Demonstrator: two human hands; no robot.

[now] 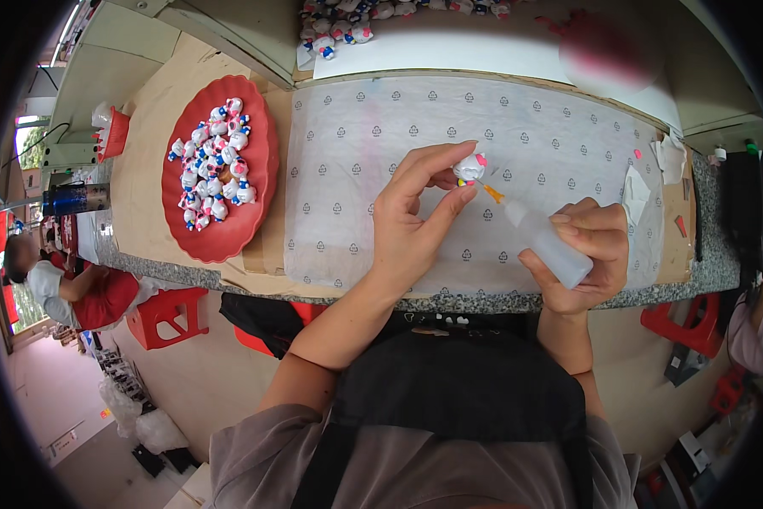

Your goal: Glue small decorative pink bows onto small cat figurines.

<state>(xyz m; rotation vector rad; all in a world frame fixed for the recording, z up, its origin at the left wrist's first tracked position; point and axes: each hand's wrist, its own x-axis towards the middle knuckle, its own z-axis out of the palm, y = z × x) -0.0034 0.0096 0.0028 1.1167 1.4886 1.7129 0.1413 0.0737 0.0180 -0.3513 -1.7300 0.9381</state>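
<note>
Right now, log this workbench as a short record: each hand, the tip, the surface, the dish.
Left hand: pinches a small white figurine with pink and yellow details between thumb and fingers
Right hand: grips a translucent white plastic squeeze bottle, tilted
Tip: orange nozzle aimed at the figurine; contact unclear
Surface: thin whitish sheet printed with small dark symbols, beneath both hands
Dish: round red scalloped dish, left of the sheet, holding many white-and-blue figurines
</note>
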